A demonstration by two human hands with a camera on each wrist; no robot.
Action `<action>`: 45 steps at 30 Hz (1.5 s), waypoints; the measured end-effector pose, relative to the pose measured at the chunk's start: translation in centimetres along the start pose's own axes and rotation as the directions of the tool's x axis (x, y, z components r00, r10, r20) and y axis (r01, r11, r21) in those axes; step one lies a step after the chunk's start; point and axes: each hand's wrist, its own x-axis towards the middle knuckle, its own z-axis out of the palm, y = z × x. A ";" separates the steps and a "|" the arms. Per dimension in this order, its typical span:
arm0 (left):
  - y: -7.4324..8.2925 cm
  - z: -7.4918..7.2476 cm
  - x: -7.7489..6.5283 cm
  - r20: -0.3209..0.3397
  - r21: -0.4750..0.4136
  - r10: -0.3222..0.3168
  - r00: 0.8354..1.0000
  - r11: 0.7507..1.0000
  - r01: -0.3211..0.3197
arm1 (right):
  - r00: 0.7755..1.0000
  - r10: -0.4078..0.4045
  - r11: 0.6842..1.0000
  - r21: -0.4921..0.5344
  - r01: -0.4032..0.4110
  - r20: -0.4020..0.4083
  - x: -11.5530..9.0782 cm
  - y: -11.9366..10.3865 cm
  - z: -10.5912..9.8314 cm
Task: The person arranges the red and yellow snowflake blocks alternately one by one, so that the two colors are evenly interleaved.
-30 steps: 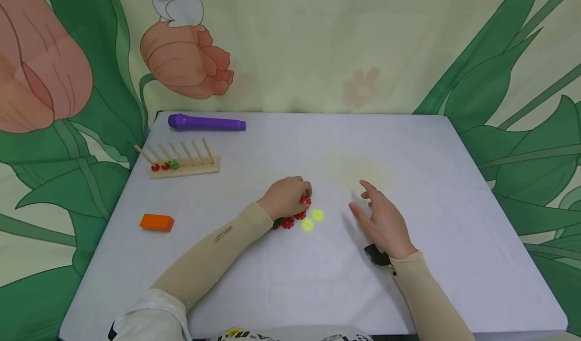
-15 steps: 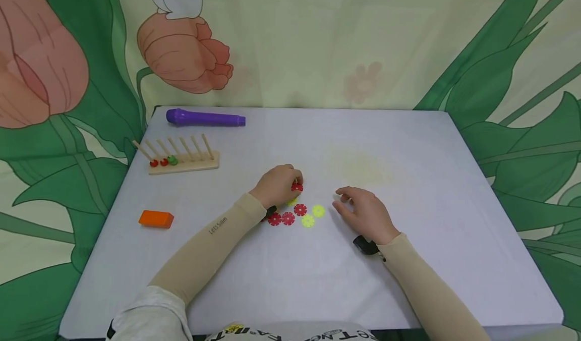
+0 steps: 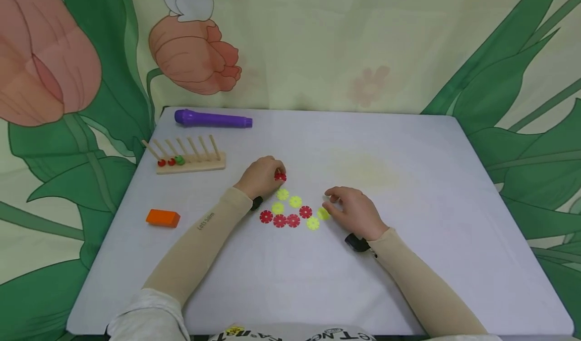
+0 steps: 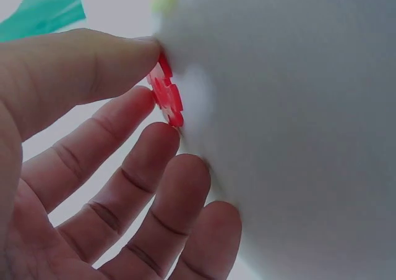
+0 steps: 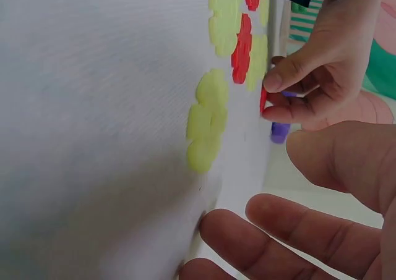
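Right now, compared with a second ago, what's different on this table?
The left hand, pinching a red disc, has moved leftward and toward the back, uncovering yellow discs. The right hand has also moved left, closer to the discs. The purple microphone, wooden peg rack and orange block stayed put.

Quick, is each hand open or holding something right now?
Left hand: closed, pinching a red disc.
Right hand: open, holding nothing, near a yellow disc.

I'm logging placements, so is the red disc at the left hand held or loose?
Held: the left hand pinches the red disc between thumb and fingers.
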 end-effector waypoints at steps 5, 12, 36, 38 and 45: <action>-1.3 -0.6 -0.3 -0.018 -0.010 -0.031 0.999 0.999 0.031 | 0.999 -0.036 0.999 0.000 0.036 0.011 0.9 -0.5 0.4; -3.2 -1.2 -1.1 -0.037 -0.033 -0.064 0.997 0.997 0.063 | 0.995 -0.080 0.996 0.051 0.077 0.066 2.6 -1.8 1.1; -5.1 -2.6 -1.8 -0.088 -0.055 -0.110 0.990 0.993 0.105 | 0.969 -0.192 0.976 -0.073 0.205 0.155 7.8 -6.7 4.6; -5.0 -2.5 -1.7 -0.088 -0.055 -0.113 0.990 0.993 0.109 | 0.969 -0.191 0.975 -0.084 0.205 0.154 7.9 -6.8 4.6; -4.9 -2.3 -1.4 -0.079 -0.060 -0.095 0.992 0.994 0.090 | 0.982 -0.123 0.988 -0.078 0.135 0.141 8.7 -6.6 4.5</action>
